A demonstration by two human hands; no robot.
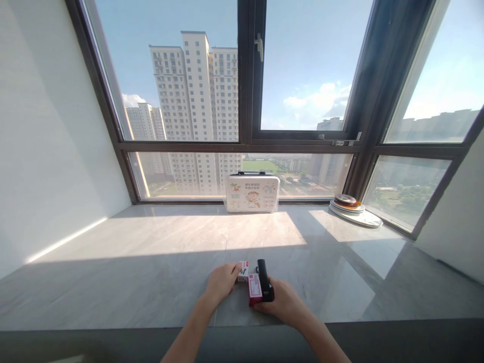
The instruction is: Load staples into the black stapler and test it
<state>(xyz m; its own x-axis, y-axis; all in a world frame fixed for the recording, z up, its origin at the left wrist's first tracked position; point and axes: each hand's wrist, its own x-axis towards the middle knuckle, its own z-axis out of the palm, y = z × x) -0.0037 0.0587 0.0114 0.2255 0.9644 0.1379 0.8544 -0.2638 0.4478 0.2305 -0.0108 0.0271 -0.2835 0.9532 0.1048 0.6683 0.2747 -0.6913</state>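
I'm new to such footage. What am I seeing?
No machine here: these are a person's bare hands, in one picture from a head-worn camera looking forward and down. The left hand has its fingers on a small white box with red and black print. The right hand grips a long black object, its thumb at a red-and-white box alongside; whether anything is lifted is unclear. Farther back on the grey marbled ledge are a white rectangular case with cartoon prints and, to the right, a stack of flat round things.
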